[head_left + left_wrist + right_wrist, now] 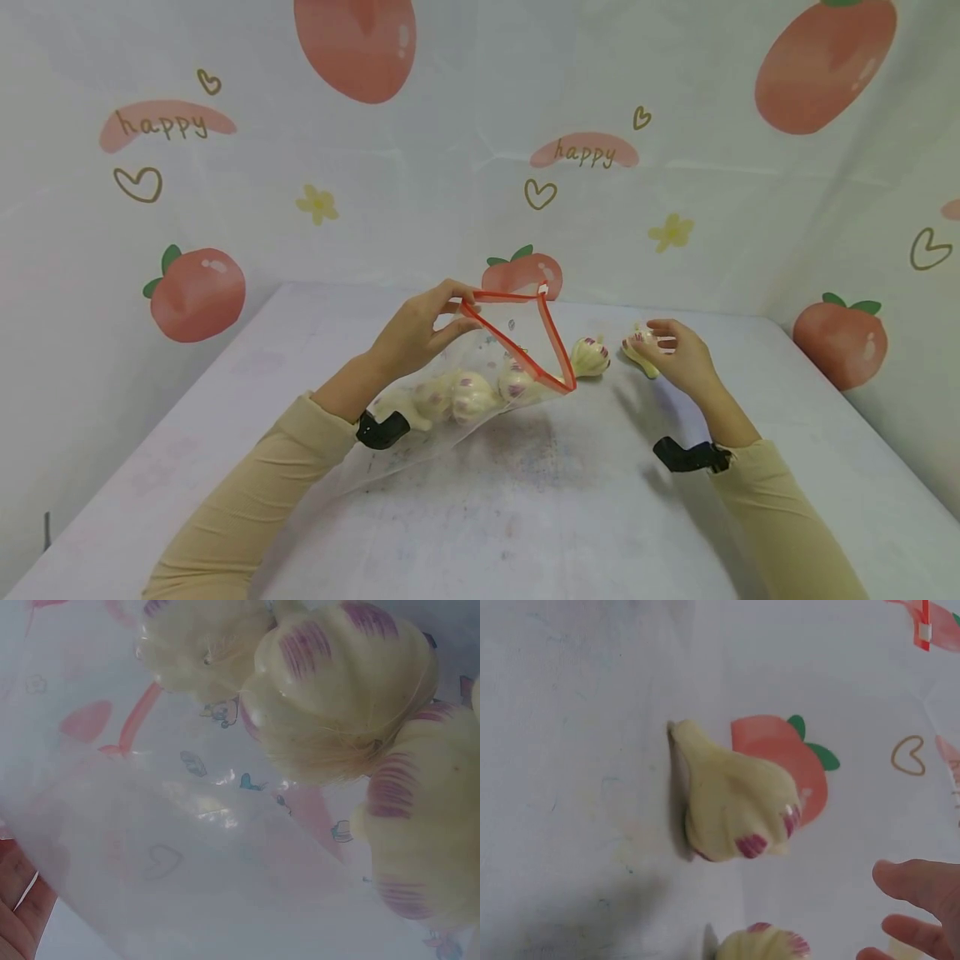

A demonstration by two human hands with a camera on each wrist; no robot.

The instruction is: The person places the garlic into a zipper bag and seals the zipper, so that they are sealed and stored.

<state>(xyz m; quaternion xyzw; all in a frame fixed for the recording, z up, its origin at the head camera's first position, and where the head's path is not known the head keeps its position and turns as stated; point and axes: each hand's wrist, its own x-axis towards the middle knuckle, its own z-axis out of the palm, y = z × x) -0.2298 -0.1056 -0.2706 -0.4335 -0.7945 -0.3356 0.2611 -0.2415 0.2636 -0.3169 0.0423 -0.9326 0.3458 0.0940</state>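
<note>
My left hand pinches the red-edged rim of a clear plastic bag, whose mouth gapes to the right. Several cream garlic bulbs with purple streaks lie inside it. Through the film, the left wrist view shows these bulbs close up. One loose garlic bulb sits just beyond the bag's mouth. Another bulb with a stem lies farther right, beside my right hand. In the right wrist view the fingers are spread, with a gap between them and the stemmed bulb.
A white table lies under everything, with faint smudges. Behind it hangs a pale backdrop printed with red fruit, hearts and "happy". Black bands circle both wrists.
</note>
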